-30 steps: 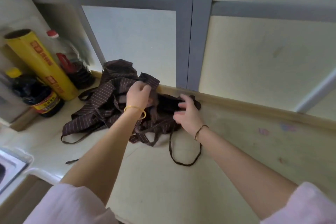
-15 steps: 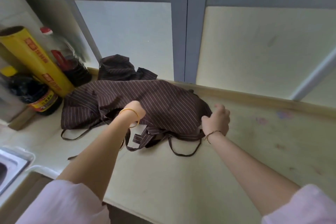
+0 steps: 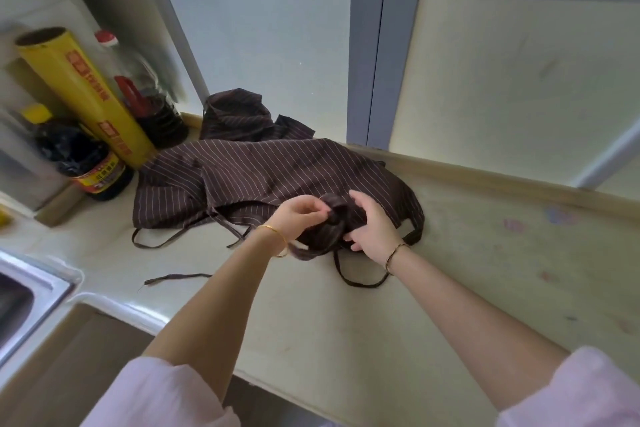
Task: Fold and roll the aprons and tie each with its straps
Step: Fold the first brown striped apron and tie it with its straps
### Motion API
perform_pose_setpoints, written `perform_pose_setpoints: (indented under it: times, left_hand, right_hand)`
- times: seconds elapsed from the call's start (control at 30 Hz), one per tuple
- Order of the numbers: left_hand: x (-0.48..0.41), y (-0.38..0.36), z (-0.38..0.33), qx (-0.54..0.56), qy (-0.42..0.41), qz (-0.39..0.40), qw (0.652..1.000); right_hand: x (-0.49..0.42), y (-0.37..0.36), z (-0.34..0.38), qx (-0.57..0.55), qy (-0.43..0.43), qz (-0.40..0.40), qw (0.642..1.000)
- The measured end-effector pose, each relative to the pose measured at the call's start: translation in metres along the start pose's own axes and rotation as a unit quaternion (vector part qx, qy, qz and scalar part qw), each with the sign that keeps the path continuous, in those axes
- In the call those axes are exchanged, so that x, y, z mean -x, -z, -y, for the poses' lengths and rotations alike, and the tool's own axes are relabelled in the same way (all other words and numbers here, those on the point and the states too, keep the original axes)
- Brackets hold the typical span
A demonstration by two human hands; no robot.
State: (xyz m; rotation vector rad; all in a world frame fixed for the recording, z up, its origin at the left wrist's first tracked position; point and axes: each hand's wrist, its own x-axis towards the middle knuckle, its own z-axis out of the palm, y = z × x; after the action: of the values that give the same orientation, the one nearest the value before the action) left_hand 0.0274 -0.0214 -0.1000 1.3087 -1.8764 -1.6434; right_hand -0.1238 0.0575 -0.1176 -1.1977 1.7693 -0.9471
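under both hands and stretching well off to the right of the right hand, pale countertop (image 3: pixel 450 288), faintly stained. just beyond both hands and reaching away to the left of the left hand, striped apron (image 3: pixel 249 173), brown with thin light lines, spread mostly flat, its near edge gathered up into a dark bunch between the hands. far left of the left hand and nearer the body, corner of a metal sink (image 3: pixel 31 295). beyond the spread cloth, farther from the hands, second apron (image 3: pixel 239 114), crumpled against the window sill. well to the left of the left hand, yellow roll (image 3: pixel 83 94) leaning, flanked by a dark sauce bottle (image 3: pixel 90 166) and a red-capped bottle (image 3: pixel 145 104).

left hand (image 3: pixel 301 213): fingers curled, pinching the left side of the bunch. right hand (image 3: pixel 372 229): fingers curled over the bunch from the right, thumb tucked beneath, gripping it. hands nearly touching.

just below the right wrist, strap loop (image 3: pixel 360 282) lying on the counter. left of the left forearm, loose strap end (image 3: pixel 176 276), apart from the cloth. on the left wrist, gold bangle (image 3: pixel 275 230); on the right wrist, thin bracelet (image 3: pixel 394 253).
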Motion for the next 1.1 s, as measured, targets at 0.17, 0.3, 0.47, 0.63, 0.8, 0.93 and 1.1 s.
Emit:
perform_pose_setpoints:
  times: [0.17, 0.3, 0.47, 0.63, 0.8, 0.93, 1.1]
  left_hand:
    - [0.011, -0.008, -0.031, 0.121, 0.023, 0.297, 0.947]
    - [-0.009, 0.008, -0.01, -0.209, 0.065, -0.048, 0.975]
    - [-0.015, 0.041, 0.045, -0.368, 0.189, -0.17, 0.894]
    - [-0.003, 0.019, 0.052, -0.294, 0.185, -0.098, 0.933]
    - [0.011, -0.001, 0.033, 0.027, 0.272, -0.042, 0.961]
    - [0.01, -0.015, 0.031, -0.036, 0.277, -0.001, 0.96]
    - [0.007, -0.043, 0.03, 0.042, 0.291, 0.034, 0.955]
  right_hand:
    - [0.0, 0.013, 0.003, -0.029, -0.024, -0.016, 0.999]
    - [0.006, 0.026, -0.005, -0.037, -0.123, -0.102, 0.986]
    - [0.013, 0.015, -0.014, -0.035, -0.168, 0.043, 0.984]
    - [0.024, -0.018, -0.02, 0.006, -0.115, 0.145, 0.983]
    - [0.035, -0.016, -0.021, 0.046, -0.028, 0.368, 0.928]
    - [0.047, -0.003, -0.023, 0.102, -0.076, 0.524, 0.842]
    - [0.055, 0.015, -0.034, 0.061, -0.126, 0.553, 0.821]
